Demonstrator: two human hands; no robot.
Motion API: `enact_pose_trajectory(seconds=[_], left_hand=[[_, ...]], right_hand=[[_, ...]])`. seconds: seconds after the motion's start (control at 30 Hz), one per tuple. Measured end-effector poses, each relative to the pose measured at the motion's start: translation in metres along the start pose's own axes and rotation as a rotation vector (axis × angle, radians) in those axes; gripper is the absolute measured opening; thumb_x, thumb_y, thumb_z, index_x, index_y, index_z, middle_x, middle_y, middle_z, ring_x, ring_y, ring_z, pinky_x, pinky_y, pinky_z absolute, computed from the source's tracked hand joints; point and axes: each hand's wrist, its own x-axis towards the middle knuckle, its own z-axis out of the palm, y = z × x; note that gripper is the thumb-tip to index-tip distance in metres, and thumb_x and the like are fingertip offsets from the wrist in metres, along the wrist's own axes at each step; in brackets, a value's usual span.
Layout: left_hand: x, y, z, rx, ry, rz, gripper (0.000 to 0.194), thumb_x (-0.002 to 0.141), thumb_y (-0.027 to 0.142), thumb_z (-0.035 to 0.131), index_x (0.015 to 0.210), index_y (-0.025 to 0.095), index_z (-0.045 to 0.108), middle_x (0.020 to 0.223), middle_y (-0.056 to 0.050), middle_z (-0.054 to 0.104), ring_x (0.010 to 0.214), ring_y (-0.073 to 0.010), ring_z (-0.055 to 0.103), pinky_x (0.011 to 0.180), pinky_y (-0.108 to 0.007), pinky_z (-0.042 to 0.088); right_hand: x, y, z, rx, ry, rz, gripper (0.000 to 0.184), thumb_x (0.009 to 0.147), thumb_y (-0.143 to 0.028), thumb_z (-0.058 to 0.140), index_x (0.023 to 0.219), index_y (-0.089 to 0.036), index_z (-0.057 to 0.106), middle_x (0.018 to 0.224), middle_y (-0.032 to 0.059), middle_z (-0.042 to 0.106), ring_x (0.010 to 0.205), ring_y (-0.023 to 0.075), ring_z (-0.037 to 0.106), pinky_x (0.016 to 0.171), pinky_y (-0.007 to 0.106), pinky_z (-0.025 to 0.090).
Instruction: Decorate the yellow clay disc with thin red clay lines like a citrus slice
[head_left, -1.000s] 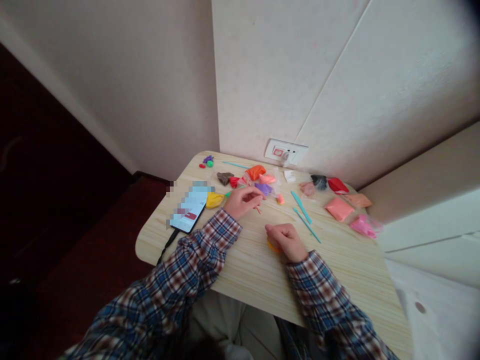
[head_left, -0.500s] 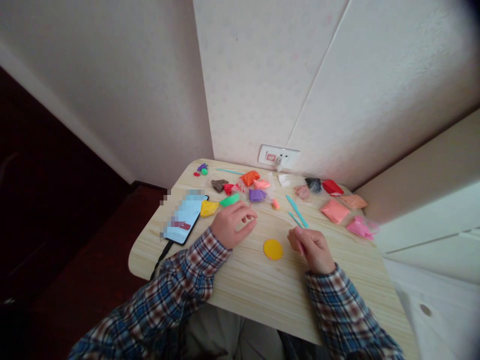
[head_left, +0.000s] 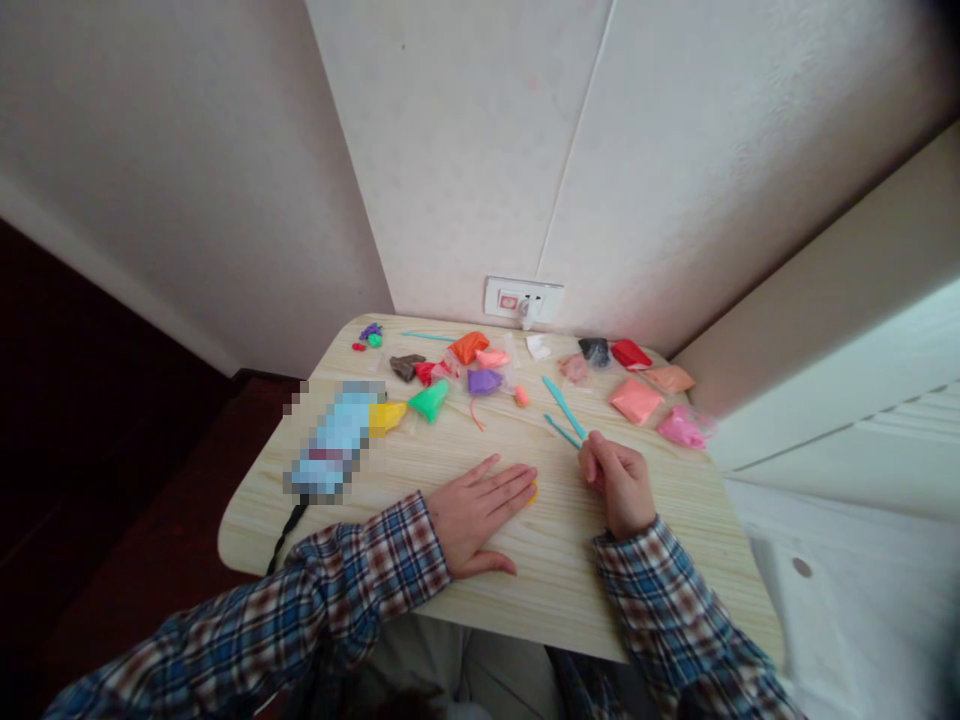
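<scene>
My left hand [head_left: 484, 510] lies flat with its fingers stretched out, palm down over a flat yellow clay disc [head_left: 533, 494]. Only the disc's right edge shows past the fingertips; the remainder is hidden. To the right, my right hand [head_left: 616, 480] is closed, its fingers curled in, and whatever may be inside cannot be seen. Just beyond it lie a larger blue modelling tool [head_left: 564, 405] and a smaller blue tool [head_left: 562, 430]. A thin orange clay strand [head_left: 477, 414] rests on the table beyond my left hand.
Bags of clay line the back: green [head_left: 429, 401], yellow [head_left: 387, 418], purple [head_left: 484, 381], orange [head_left: 469, 347], salmon [head_left: 636, 399] and pink [head_left: 684, 427]. A phone [head_left: 334, 440] with a black cable lies left. Small purple clay pieces [head_left: 370, 331] sit at the far left corner.
My left hand has come down and flattened onto the yellow disc, uncovering the green bag and the orange strand. My right hand stays closed near the blue tools. The view has shifted.
</scene>
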Motion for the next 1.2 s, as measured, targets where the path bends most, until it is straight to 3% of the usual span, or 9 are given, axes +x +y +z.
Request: enact_pose_trajectory(seconds=[0.27,0.53,0.8,1.2], left_hand=[[0.0004,0.0010,-0.0002,0.052,-0.024,-0.001,0.082,0.086,0.062,0.031,0.143,0.006,0.016,0.150,-0.018,0.020,0.141,-0.0251,0.013,0.112,-0.052,-0.007],[0.0007,0.0014,-0.0023,0.057,-0.010,0.021,0.080,0.088,0.061,0.025,0.144,0.006,0.010,0.149,-0.018,0.024,0.141,-0.0235,0.013,0.111,-0.055,-0.008],[0.0020,0.0002,-0.0025,0.015,-0.039,0.021,0.078,0.088,0.060,0.027,0.144,0.008,0.014,0.149,-0.017,0.026,0.141,-0.0220,0.016,0.112,-0.049,-0.010],[0.0031,0.0022,-0.0040,0.008,-0.050,0.013,0.075,0.089,0.058,0.026,0.144,0.009,0.012,0.148,-0.017,0.025,0.141,-0.0226,0.017,0.110,-0.053,-0.013]], right_hand=[[0.0005,-0.0029,0.0031,0.002,0.038,0.010,0.055,0.084,-0.055,0.046,0.042,-0.019,0.042,0.040,-0.0050,0.032,0.038,0.0064,0.026,0.040,0.025,0.016],[0.0027,-0.0014,0.0018,-0.038,0.039,-0.004,0.055,0.082,-0.056,0.048,0.044,-0.018,0.045,0.040,-0.0051,0.032,0.040,0.0067,0.028,0.040,0.024,0.017],[0.0049,-0.0027,0.0041,-0.080,0.029,-0.001,0.055,0.084,-0.056,0.045,0.044,-0.018,0.046,0.041,-0.0051,0.031,0.040,0.0068,0.028,0.040,0.023,0.018],[0.0047,-0.0005,0.0011,-0.098,0.058,-0.012,0.055,0.085,-0.055,0.044,0.045,-0.018,0.045,0.039,-0.0056,0.029,0.039,0.0068,0.026,0.039,0.023,0.018]])
